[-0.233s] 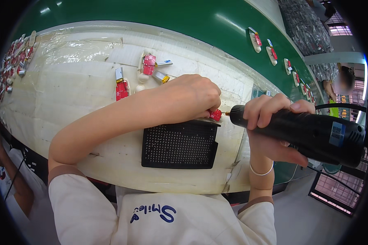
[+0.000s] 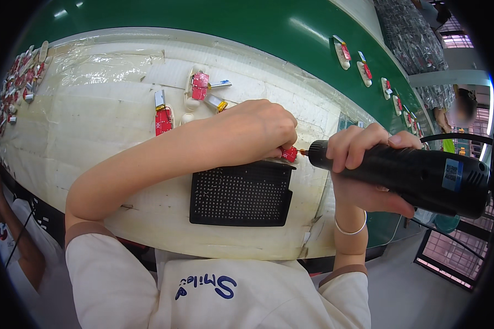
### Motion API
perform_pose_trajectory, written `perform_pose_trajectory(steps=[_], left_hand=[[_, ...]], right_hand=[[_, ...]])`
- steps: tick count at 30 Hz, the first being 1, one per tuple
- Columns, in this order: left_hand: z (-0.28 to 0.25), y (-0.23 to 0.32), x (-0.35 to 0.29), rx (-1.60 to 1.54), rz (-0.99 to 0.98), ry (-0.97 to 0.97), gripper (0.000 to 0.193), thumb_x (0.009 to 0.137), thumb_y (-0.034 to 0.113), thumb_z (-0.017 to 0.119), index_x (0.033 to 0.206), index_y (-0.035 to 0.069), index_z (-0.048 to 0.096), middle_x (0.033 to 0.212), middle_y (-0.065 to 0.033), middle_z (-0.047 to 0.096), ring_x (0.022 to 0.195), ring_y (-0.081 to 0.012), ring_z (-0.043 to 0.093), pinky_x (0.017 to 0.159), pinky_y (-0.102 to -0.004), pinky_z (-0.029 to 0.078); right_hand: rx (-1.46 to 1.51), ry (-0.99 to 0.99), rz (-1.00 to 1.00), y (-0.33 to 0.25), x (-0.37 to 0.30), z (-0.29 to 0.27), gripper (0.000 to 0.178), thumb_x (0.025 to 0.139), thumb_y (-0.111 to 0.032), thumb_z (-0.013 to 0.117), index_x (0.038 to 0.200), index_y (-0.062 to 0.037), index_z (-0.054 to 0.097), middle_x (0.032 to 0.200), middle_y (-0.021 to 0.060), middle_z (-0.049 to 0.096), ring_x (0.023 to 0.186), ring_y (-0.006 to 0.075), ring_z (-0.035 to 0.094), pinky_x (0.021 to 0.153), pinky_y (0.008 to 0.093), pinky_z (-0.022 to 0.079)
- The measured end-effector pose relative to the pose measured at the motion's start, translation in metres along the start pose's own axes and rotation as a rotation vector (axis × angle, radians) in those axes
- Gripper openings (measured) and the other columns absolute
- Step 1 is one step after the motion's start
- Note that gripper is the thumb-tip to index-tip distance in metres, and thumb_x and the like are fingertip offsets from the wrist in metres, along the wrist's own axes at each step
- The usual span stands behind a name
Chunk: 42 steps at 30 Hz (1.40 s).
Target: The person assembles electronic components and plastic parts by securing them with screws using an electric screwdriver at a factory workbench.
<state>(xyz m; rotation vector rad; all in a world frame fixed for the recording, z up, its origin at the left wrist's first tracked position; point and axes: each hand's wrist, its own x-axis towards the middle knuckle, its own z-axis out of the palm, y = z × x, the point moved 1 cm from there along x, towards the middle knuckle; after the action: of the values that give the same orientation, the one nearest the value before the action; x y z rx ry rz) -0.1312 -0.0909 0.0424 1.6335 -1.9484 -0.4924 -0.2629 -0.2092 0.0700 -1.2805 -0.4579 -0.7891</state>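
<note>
My right hand (image 2: 362, 159) is wrapped round a black electric screwdriver (image 2: 411, 172), held nearly level with its bit pointing left. The bit's tip meets or nearly meets the edge of a small red circuit board (image 2: 288, 154). My left hand (image 2: 266, 129) is closed on that board, and most of what it grips is hidden under the fingers. Just below the left hand lies a black screw tray (image 2: 240, 194) with rows of small screws. Beyond my left forearm are white casings with red boards (image 2: 200, 86) and silver battery cells (image 2: 160, 98).
A heap of similar assemblies (image 2: 24, 82) lies at the far left. More assemblies (image 2: 365, 73) stand in a row on the green bench (image 2: 247, 16) at the right. A cable (image 2: 461, 137) runs from the screwdriver's rear. Another person's arm (image 2: 30, 257) shows at the lower left.
The rear of the screwdriver has risen slightly in my right hand. My left hand and the board have stayed almost still.
</note>
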Motion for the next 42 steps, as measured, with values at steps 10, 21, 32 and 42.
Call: perform_pose_trajectory(steps=[10, 21, 32, 42], left_hand=[[-0.020, 0.003, -0.013, 0.144, -0.069, 0.001, 0.015, 0.071, 0.005, 0.064, 0.083, 0.000, 0.055, 0.080, -0.0109, 0.058, 0.081, -0.0301, 0.057, 0.072, -0.0380, 0.045], [-0.050, 0.012, -0.010, 0.204, -0.246, -0.239, 0.032, 0.068, 0.012, 0.071, 0.096, 0.003, 0.058, 0.093, -0.0096, 0.058, 0.093, -0.0283, 0.055, 0.082, -0.0365, 0.044], [-0.022, 0.018, 0.026, 0.057, 0.043, -0.110, 0.023, 0.073, 0.010, 0.066, 0.095, 0.004, 0.061, 0.100, -0.0069, 0.058, 0.101, -0.0256, 0.053, 0.087, -0.0351, 0.042], [0.066, 0.003, 0.150, 0.326, 0.466, 0.071, 0.029, 0.075, 0.010, 0.064, 0.103, 0.011, 0.059, 0.119, -0.0046, 0.054, 0.115, -0.0227, 0.047, 0.098, -0.0389, 0.035]], right_hand=[[-0.125, -0.001, -0.014, -0.022, -0.004, 0.024, 0.084, 0.060, -0.079, 0.054, 0.110, -0.0136, 0.036, 0.065, 0.0035, 0.047, 0.048, 0.0160, 0.049, 0.047, 0.0293, 0.042], [-0.044, 0.024, 0.159, -0.017, -0.022, 0.033, 0.076, 0.061, -0.075, 0.058, 0.103, -0.0162, 0.032, 0.061, 0.0028, 0.050, 0.045, 0.0178, 0.052, 0.045, 0.0301, 0.045], [-0.039, -0.049, 0.032, -0.034, -0.008, 0.029, 0.076, 0.064, -0.070, 0.062, 0.106, -0.0136, 0.034, 0.063, 0.0037, 0.051, 0.045, 0.0155, 0.052, 0.043, 0.0286, 0.044], [-0.231, 0.087, -0.316, -0.124, 0.003, -0.021, 0.076, 0.065, -0.069, 0.064, 0.112, -0.0111, 0.049, 0.071, -0.0012, 0.045, 0.053, 0.0111, 0.046, 0.055, 0.0269, 0.039]])
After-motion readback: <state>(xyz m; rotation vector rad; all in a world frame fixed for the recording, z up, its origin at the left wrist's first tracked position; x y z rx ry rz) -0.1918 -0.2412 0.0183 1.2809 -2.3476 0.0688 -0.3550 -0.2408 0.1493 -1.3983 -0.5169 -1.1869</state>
